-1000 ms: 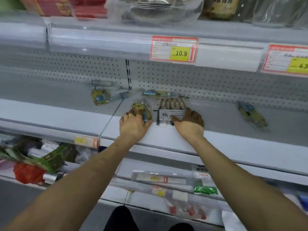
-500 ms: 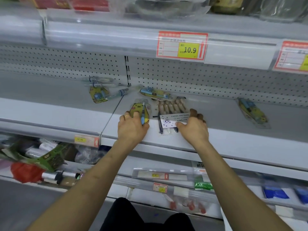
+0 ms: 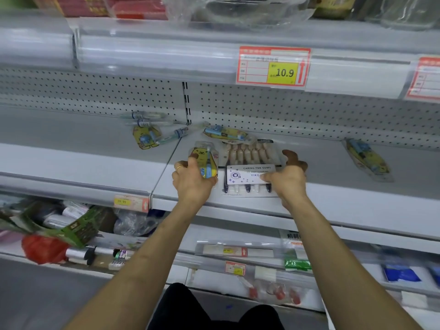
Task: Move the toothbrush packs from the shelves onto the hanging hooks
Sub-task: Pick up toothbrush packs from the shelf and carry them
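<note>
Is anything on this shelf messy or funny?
Yes. Toothbrush packs lie flat and crooked on the shelf instead of hanging: a jumbled pile by the divider, another pack behind the hands, a lone pack far right. The left hand grips a yellow pack, the right hand the multi-pack.

Even, cool overhead light; soft shadows; glare on shelf rails; edges blurred, wide-angle bowed.

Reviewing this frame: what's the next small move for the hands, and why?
Probably lift both packs clear of the shelf. The left hand grips the yellow pack; the right hand pinches the multi-pack, thumb on its label, fingers curled at its right edge, while it appears to lie flat on the shelf. No hook is in view.
</note>
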